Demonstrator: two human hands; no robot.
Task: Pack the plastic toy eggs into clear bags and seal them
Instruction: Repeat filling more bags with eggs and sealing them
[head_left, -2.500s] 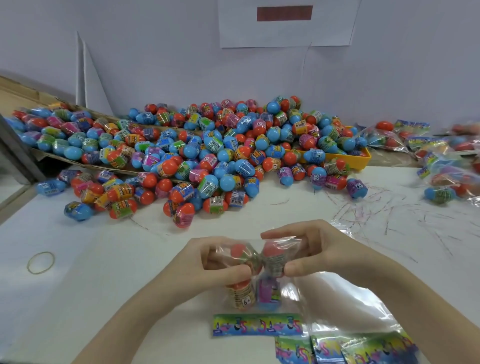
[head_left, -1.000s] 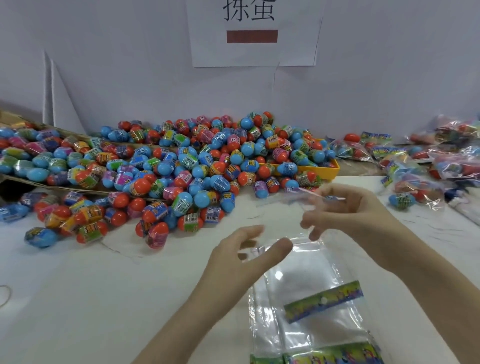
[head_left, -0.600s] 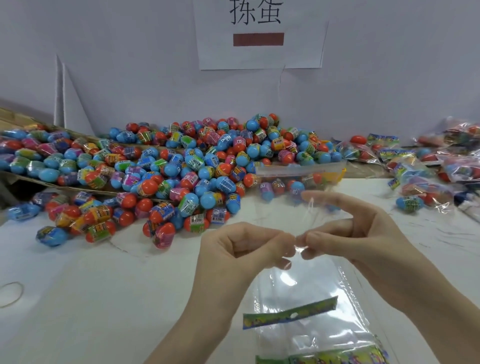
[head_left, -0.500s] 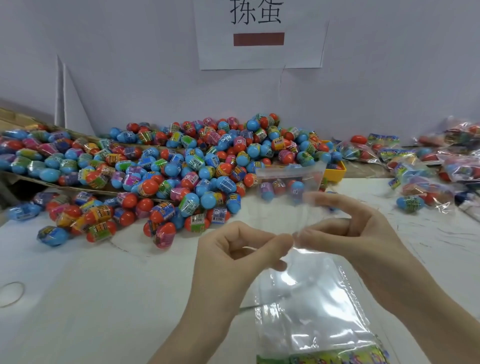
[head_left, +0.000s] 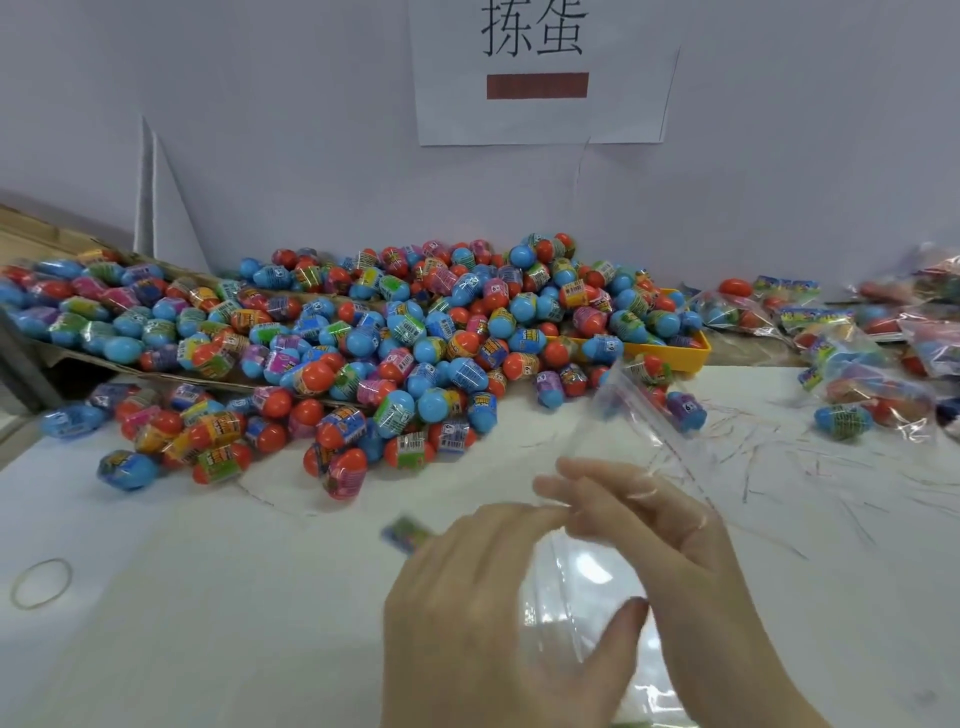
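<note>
Over the table, left hand and right hand pinching empty clear bag between them

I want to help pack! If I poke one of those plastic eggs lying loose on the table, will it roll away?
Probably a little. The loose eggs are rounded and lie on their sides on the flat table, so a poke would likely wobble them in a curve. They look light, and the shiny wrap may feel slippery.

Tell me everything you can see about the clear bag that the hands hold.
The clear bag is thin, glossy, see-through plastic, and no eggs show inside it. It is lifted off the white table, its far end rising toward the egg pile. The left hand and right hand both pinch it near its middle.
</note>
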